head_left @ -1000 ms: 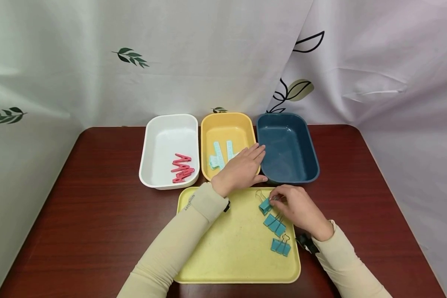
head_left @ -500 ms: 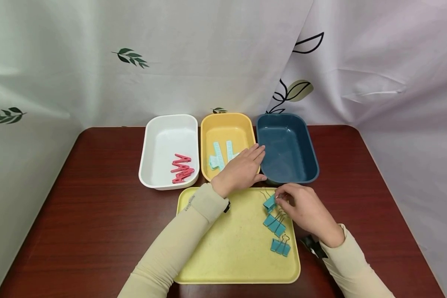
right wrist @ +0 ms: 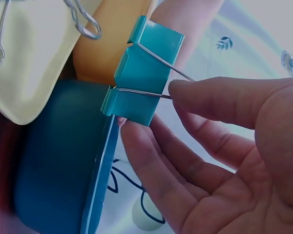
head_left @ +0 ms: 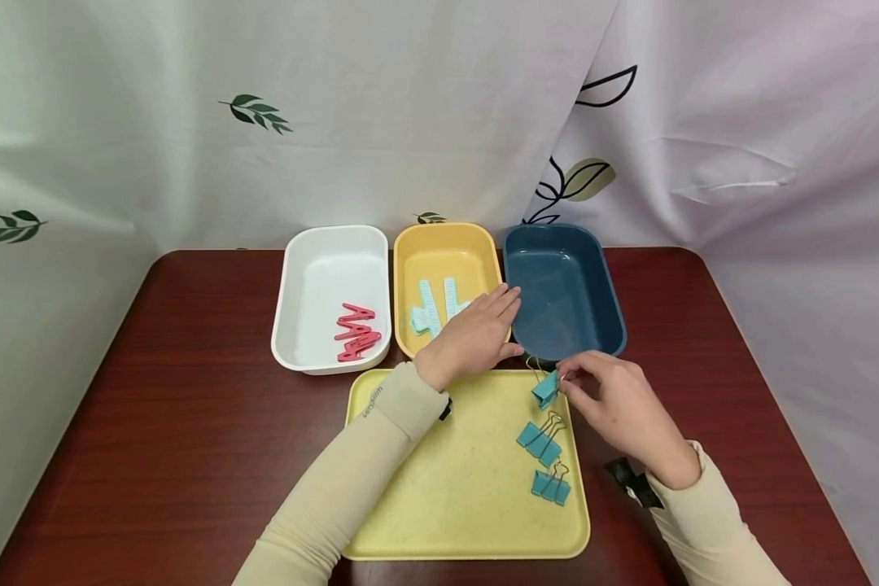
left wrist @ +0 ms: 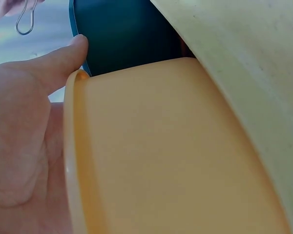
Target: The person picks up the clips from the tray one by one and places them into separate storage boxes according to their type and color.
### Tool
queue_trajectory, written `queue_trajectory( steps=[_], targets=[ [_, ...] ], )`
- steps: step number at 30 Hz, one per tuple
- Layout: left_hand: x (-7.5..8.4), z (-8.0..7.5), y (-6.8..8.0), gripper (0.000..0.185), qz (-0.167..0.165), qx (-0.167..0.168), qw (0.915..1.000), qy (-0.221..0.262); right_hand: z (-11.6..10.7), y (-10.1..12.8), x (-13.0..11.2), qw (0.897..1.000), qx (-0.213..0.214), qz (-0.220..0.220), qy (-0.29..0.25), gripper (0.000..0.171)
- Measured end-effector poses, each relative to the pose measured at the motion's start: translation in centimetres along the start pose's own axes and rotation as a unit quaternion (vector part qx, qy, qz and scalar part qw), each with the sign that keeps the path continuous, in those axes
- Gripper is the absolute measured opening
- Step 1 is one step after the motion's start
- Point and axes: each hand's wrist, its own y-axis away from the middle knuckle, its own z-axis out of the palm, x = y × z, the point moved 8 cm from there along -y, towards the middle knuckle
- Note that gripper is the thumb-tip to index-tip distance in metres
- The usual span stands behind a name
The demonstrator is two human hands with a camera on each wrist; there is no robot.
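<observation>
My right hand (head_left: 615, 403) pinches the wire handle of a teal binder clip (head_left: 546, 389) (right wrist: 145, 70), lifted just above the far right corner of the flat yellow tray (head_left: 454, 488), close to the near rim of the dark blue bin (head_left: 564, 293) (right wrist: 53, 185). Two pairs of teal binder clips (head_left: 540, 443) lie on the tray's right side. My left hand (head_left: 472, 334) rests flat with straight fingers on the near right corner of the orange-yellow bin (head_left: 443, 268) (left wrist: 151, 156), which holds pale mint clips (head_left: 432, 308).
A white bin (head_left: 330, 293) at the left holds several red clips (head_left: 356, 332). The three bins stand in a row behind the tray on a dark red table (head_left: 176, 407). White leaf-print curtains (head_left: 337, 114) close off the back and sides.
My right hand has lifted one teal binder clip off the tray and carried it up and rightward toward the blue bin. The left hand has stayed put.
</observation>
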Motion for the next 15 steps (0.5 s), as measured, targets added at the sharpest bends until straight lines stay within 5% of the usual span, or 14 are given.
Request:
queue_trajectory(
  steps=[15],
  targets=[
    [-0.1, 0.1, 0.0, 0.073, -0.001, -0.004, 1.0000, 0.000, -1.7, -1.0, 0.9, 0.999, 0.033, 0.017, -0.008, 0.013]
  ],
)
